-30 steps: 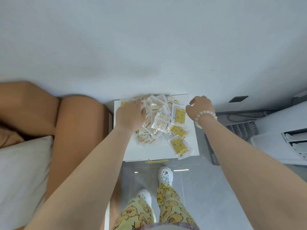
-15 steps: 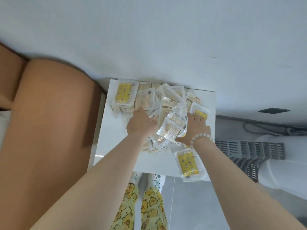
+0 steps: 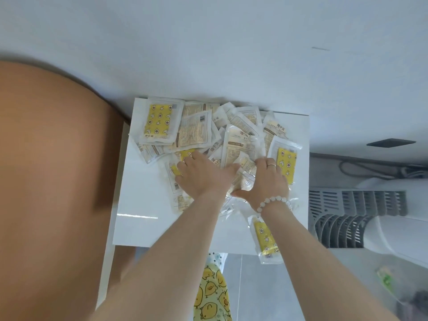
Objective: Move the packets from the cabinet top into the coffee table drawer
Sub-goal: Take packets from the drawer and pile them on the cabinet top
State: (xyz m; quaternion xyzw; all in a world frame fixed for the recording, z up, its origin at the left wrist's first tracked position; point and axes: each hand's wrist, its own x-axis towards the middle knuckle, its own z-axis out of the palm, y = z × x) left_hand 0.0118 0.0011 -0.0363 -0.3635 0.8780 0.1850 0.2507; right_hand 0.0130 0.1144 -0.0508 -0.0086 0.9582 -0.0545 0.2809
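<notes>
A: Where are the packets now?

B: All are on the white cabinet top, in a loose heap at the far side near the wall. 1 yellow packet lies apart at the near right and hangs over the near edge. The coffee table drawer is not in view.

A: And the 2 hands?

B: The left hand lies on the heap with its fingers spread over some packets, palm down. The right hand is just beside it, also palm down, with its thumb stretched toward the left hand. Between them 1 clear packet is squeezed (I cannot tell if any finger really goes under it). I judge that she gathers a bundle with both hands.

A: What could go wrong from here?

B: The packets look smooth and slippery, and they overlap without order. If she lifts too many together, the outer ones may slide out and fall to the floor. Also, if the right forearm sweeps toward the near side, it can push the overhanging yellow packet off the edge. The packets at the far left, touching the left edge beside the brown cushion, could slip into that gap when the heap is pulled.
</notes>
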